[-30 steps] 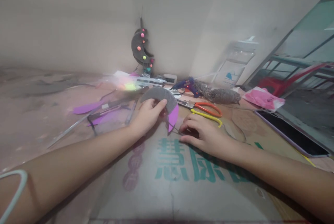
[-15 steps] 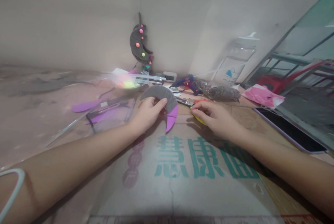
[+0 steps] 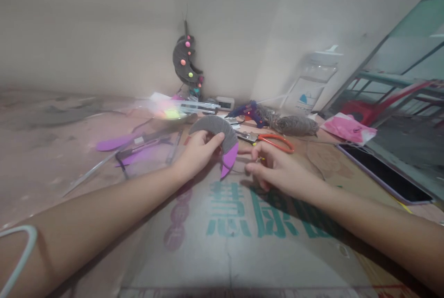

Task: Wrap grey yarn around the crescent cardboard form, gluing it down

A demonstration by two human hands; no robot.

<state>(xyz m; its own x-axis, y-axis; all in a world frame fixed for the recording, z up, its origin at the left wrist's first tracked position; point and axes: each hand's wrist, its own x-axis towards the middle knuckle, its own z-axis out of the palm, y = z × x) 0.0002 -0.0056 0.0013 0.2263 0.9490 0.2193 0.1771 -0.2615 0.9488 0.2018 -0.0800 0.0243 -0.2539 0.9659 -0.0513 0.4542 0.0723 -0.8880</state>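
Note:
My left hand (image 3: pixel 199 152) is closed on a purple crescent (image 3: pixel 229 157), thumb on its front face. Grey yarn (image 3: pixel 224 130) is wound closely round the upper part, while the lower tip shows bare purple. From that tip a thin strand of yarn (image 3: pixel 239 171) runs to my right hand (image 3: pixel 272 166), whose thumb and fingers are pinched on it. Just behind the right hand lie scissors (image 3: pixel 275 142) with orange handles, apart from its fingers. A grey yarn skein (image 3: pixel 294 124) rests farther back.
A glue gun (image 3: pixel 248 110) with a red light lies near the wall beside a water bottle (image 3: pixel 312 83). A decorated grey crescent (image 3: pixel 183 62) stands against the wall. Purple pieces (image 3: pixel 114 143) lie left, a phone (image 3: pixel 385 173) right, a pink packet (image 3: pixel 350 127) behind it. Printed cardboard (image 3: pixel 208 261) covers the front.
My right hand has moved slightly toward me, and more of the scissors' orange handle shows. A yarn strand now shows across the purple tip. My left hand holds the crescent almost where it was.

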